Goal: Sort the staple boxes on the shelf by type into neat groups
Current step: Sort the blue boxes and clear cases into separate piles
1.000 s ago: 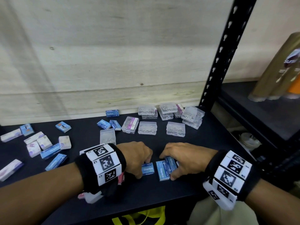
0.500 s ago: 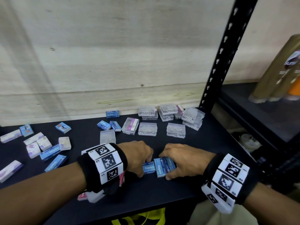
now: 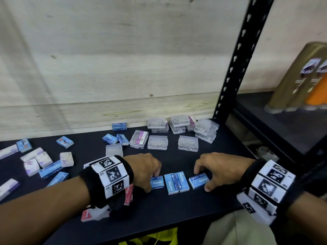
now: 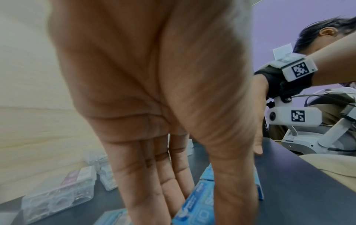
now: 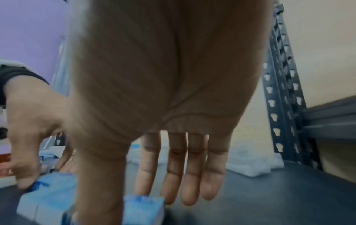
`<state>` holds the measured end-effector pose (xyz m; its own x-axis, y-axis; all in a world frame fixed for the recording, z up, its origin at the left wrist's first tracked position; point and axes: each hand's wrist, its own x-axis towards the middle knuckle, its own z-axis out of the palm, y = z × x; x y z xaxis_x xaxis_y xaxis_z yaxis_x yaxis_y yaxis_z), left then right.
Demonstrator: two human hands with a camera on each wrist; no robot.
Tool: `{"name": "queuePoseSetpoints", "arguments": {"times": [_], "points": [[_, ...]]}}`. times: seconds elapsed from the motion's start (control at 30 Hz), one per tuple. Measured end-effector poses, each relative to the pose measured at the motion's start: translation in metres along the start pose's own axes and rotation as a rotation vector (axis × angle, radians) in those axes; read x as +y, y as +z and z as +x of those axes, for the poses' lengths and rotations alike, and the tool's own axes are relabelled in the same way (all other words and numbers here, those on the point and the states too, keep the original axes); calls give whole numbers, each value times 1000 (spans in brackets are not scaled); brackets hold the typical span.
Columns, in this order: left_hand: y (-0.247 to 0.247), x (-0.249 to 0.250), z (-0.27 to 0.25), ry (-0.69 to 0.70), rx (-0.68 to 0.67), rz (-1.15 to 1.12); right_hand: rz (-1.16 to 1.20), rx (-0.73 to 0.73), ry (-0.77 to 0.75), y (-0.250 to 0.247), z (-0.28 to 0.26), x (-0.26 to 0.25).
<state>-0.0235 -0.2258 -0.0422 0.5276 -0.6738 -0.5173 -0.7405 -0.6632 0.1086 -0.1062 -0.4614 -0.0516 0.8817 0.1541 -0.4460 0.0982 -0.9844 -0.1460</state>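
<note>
Both hands pinch blue staple boxes: left hand one end, right hand the other.

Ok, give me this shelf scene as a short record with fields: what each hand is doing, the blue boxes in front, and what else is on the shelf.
left hand: pinches leftmost blue staple box
right hand: pinches rightmost blue staple box
middle pair: two blue boxes side by side, untouched
back right: clear plastic boxes, some stacked
left side: pale boxes mixed with blue ones
surface: black shelf
</note>
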Motion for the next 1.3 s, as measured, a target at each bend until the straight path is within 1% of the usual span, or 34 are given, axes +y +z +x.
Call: {"name": "queuePoseSetpoints", "arguments": {"times": [0.23,0.6,0.67,0.73,0.9,1.03,1.1,1.13,1.2,1.3], "points": [[1,1,3,7,-1,-3,59,91,-14,8,11,5],[0,0,7,11,2,-12,33,56,0,2,18,-4],[-4,-3,3,-2,1,-45,11,32,3,-2,17,-10],[-10,-10,-3,-25,13,-57,-12,39,-10,-9,17,-17],[-15,-51,-31,-143,104,-108,-27,98,-97,-33,33,-56],[-8,-98,-55,-246,163,-96,-53,115,-151,-51,64,-95],[-8,-117,-58,-281,184,-77,-60,126,-150,-59,77,-106],[-7,-135,-63,-310,203,-81,-74,131,-166,-64,93,-118],[-10,-148,-60,-328,231,-92,-47,145,-153,-70,102,-123],[-13,-178,-48,-347,284,-123,-32,151,-159,-81,135,-138]]}}
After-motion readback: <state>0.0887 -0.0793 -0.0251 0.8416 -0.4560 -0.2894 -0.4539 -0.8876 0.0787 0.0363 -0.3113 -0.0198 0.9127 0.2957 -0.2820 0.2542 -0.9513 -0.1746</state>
